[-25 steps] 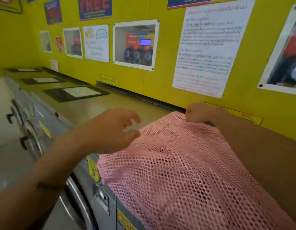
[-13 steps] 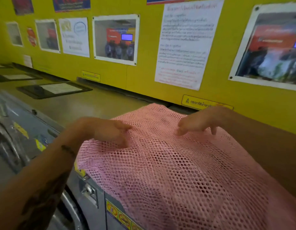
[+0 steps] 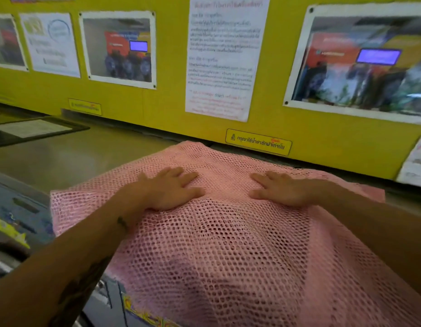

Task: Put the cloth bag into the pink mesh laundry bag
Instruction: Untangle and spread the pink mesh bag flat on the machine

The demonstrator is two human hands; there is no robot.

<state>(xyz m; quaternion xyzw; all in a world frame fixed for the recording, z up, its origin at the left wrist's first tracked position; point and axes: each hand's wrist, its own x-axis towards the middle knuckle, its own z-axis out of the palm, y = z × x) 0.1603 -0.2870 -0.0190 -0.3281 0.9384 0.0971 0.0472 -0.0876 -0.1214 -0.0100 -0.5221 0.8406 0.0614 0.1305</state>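
A yellow wall (image 3: 157,109) hung with posters backs the washing machines' top (image 3: 70,156). The pink mesh laundry bag (image 3: 228,244) lies spread across it. The left hand (image 3: 167,192) and right hand (image 3: 282,190) press flat on the mesh, fingers extended, gripping nothing. The cloth bag cannot be made out.

One pink mesh laundry bag (image 3: 228,244), two hands, perhaps six wall sheets.

yellow wall (image 3: 157,109), taped posters (image 3: 118,49), printed notice (image 3: 225,57), washing machines (image 3: 18,223)
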